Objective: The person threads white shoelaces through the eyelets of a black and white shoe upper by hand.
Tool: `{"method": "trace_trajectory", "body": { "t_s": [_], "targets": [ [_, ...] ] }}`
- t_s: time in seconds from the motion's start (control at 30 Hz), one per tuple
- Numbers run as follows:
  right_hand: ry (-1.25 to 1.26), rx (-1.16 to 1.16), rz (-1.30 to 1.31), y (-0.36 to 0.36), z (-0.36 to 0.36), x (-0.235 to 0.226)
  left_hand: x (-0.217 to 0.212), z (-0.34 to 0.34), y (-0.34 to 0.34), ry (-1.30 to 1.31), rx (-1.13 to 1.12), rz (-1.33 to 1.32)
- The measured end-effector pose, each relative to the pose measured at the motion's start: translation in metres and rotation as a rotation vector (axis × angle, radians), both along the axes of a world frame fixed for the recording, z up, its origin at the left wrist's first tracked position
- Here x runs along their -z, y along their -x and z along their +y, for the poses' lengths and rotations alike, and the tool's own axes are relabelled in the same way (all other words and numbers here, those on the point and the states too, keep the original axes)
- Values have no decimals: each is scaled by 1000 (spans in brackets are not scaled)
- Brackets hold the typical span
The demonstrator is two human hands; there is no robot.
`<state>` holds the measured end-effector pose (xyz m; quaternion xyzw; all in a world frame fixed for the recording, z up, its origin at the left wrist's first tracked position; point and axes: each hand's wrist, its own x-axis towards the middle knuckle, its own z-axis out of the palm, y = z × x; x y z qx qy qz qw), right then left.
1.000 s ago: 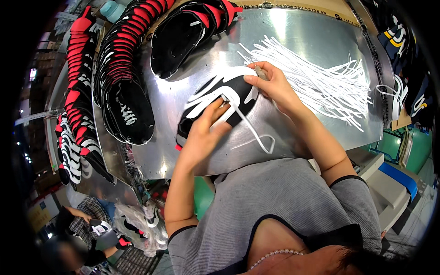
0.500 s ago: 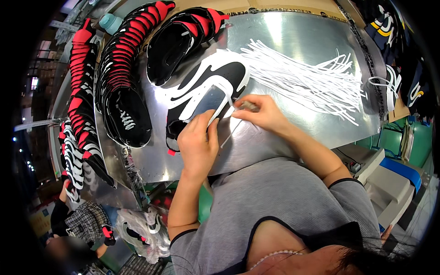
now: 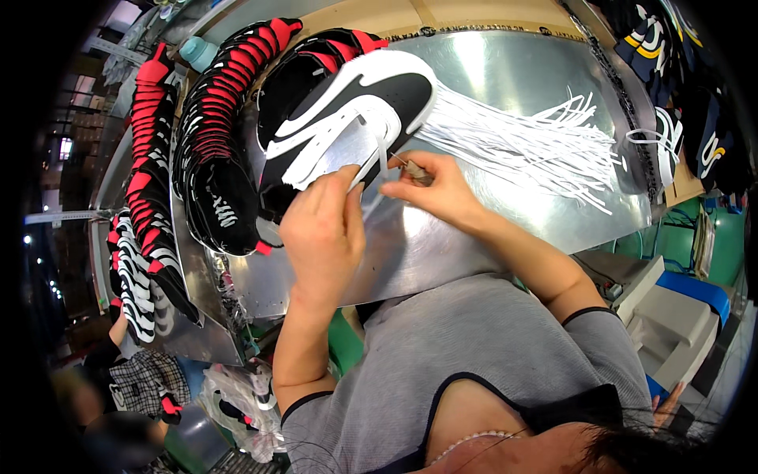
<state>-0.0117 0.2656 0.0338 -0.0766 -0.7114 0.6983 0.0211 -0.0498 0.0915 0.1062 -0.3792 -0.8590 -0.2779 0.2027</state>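
My left hand (image 3: 322, 229) is closed on the near edge of a black and white shoe upper (image 3: 371, 85), which lies tilted above the metal table. Between the thumb and fingers of my right hand (image 3: 444, 192) is a small awl (image 3: 417, 171) with a short handle. Its thin metal tip points at the eyelet edge of the upper. A white shoelace (image 3: 384, 154) hangs from that edge, between my two hands. Whether the tip passes through a hole cannot be made out. Just beyond, a bundle of white shoelaces (image 3: 521, 142) is spread on the table.
Rows of nested black and red shoe uppers (image 3: 212, 118) line the left side. A pale blue bottle (image 3: 197, 52) stands behind them. Dark uppers (image 3: 671, 63) are piled at the far right. Another person (image 3: 130, 395) works at the lower left. The metal tabletop (image 3: 576, 221) ends before my body.
The shoe upper has shifted up and to the left, now covering part of the uppers behind it. My left hand has moved left with it; the awl's metal tip shows more plainly.
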Motion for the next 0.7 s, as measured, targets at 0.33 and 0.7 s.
{"method": "trace_trajectory", "body": {
  "t_s": [0.33, 0.7],
  "targets": [
    [-379, -539, 64, -76, 42, 46, -40, -30, 21, -257, -218, -114],
    [110, -73, -15, -22, 29, 26, 63, -35, 8, 262, -6, -590]
  ]
}}
